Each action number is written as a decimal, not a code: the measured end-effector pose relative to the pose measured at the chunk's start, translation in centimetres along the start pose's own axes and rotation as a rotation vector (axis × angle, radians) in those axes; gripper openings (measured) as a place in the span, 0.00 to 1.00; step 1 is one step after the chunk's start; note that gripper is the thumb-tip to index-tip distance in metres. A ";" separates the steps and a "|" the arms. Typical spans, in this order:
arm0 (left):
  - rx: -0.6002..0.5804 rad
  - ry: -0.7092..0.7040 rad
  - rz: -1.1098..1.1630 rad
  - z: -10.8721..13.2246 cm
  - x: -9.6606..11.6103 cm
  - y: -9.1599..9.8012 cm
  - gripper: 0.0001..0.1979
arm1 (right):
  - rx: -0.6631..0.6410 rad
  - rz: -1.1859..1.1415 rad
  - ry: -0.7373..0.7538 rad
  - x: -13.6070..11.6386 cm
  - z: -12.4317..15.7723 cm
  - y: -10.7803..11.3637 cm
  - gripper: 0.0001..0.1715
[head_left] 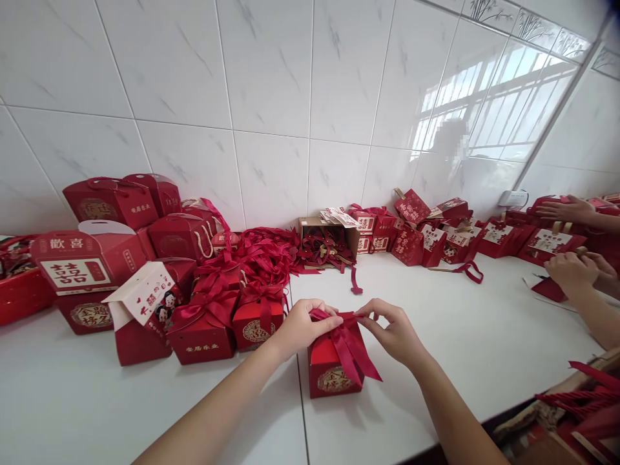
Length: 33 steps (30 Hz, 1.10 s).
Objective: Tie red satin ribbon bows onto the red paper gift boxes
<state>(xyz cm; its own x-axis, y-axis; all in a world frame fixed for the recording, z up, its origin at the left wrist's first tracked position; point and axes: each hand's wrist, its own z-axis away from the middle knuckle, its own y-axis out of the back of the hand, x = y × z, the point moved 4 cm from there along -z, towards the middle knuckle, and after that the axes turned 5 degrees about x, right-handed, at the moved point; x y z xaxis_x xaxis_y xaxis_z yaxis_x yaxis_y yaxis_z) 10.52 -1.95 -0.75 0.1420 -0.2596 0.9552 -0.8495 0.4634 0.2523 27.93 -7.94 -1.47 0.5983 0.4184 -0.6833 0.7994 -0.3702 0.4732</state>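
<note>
A small red gift box [320, 365] with a gold round emblem on its front stands upright before me. A dark red satin ribbon [352, 354] lies across its top, its tails hanging down the front. My left hand [304, 328] is closed on the ribbon at the top left of the box, thumb lying over it. On the other side, my right hand [393, 330] pinches the ribbon near the top right edge. The ribbon's knot or loop is partly hidden by my fingers.
Left of my hands stand several red boxes [203, 336], some with bows. Behind lie a heap of loose ribbons [264, 255] and a cardboard box [308, 242] of red pieces. More boxes [411, 242] line the tiled wall. At right, other people's hands [571, 274] work on the white table [436, 303].
</note>
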 end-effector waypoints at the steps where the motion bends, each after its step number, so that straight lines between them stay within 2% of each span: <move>1: 0.002 0.009 0.000 0.0 0.0 -0.1 0.13 | 0.012 0.016 -0.003 0.1 0.0 0.0 0.09; 7: 0.013 -0.003 -0.060 0.0 -0.1 -0.3 0.09 | 0.098 0.050 -0.007 0.6 0.5 -0.1 0.08; 11: 0.008 0.011 -0.026 0.0 -0.4 -0.5 0.11 | 0.150 0.040 -0.035 0.8 0.6 -0.1 0.08; 18: -0.008 0.053 -0.022 0.3 -0.2 -0.6 0.16 | 0.149 0.030 -0.099 0.9 0.5 0.0 0.10; 23: -0.018 0.053 -0.013 0.5 -0.2 -0.7 0.16 | 0.175 0.035 -0.081 1.3 0.7 -0.3 0.11; 26: 0.003 0.000 -0.074 0.6 -0.2 -0.6 0.14 | 0.152 0.034 -0.064 1.4 1.1 -0.6 0.12; 29: 0.015 -0.068 -0.118 0.6 -0.4 -0.5 0.11 | 0.050 -0.038 -0.084 1.0 1.8 -0.5 0.11; 30: 0.018 -0.085 -0.126 0.6 -0.5 -0.5 0.11 | -0.009 -0.071 -0.081 0.6 2.1 -0.5 0.15; 31: 0.022 -0.100 -0.138 0.6 -0.5 -0.5 0.10 | -0.083 -0.097 -0.066 0.2 2.4 -0.6 0.24; 33: 0.077 -0.143 -0.176 0.7 -0.2 -0.6 0.09 | -0.256 -0.101 -0.020 -0.8 3.1 -0.9 0.47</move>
<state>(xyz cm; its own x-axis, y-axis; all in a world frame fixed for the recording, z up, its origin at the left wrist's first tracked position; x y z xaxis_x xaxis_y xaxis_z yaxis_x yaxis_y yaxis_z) 10.66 -2.78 -1.23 0.2228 -0.4502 0.8647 -0.8548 0.3362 0.3953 26.51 -10.50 -3.07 0.5157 0.4249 -0.7440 0.8444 -0.1049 0.5253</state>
